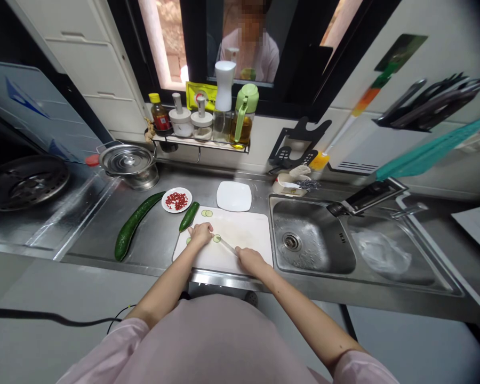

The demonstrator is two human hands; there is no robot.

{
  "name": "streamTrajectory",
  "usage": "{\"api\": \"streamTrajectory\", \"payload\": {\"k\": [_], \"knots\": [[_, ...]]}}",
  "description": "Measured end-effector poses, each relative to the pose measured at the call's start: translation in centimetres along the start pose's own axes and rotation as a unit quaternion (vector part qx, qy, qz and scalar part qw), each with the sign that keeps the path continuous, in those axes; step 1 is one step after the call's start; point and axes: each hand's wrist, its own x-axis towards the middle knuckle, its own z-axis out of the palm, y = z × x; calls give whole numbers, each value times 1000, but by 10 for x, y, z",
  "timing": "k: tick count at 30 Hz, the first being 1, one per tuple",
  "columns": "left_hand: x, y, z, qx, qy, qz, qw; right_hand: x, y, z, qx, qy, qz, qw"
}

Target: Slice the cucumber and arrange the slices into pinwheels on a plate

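Observation:
My right hand (253,261) is wrapped round the handle of a knife, and its blade (228,246) points left across the white cutting board (248,226). The blade's tip lies at a round cucumber slice (216,238). My left hand (201,234) rests over the board with bent fingers, their tips at the slice's left edge. Cut cucumber slices (207,213) lie near the board's back edge, and another slice (189,241) shows partly beside my left wrist. A shorter piece of cucumber (189,216) lies at the board's back left corner.
A long cucumber (134,229) lies on the steel counter at left, near a plate of chopped red bits (176,200). Behind the board sits a white dish (234,196). The sink (304,229) adjoins on the right. A lidded steel pot (132,165) and a seasoning rack (204,141) stand behind.

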Motion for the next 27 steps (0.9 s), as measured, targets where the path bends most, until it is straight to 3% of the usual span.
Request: {"api": "streamTrajectory", "payload": {"k": [27], "knots": [[-1,2,-3,0,-4,-2,1000,7,-6,-4,-4,-2,-7,1000]]}}
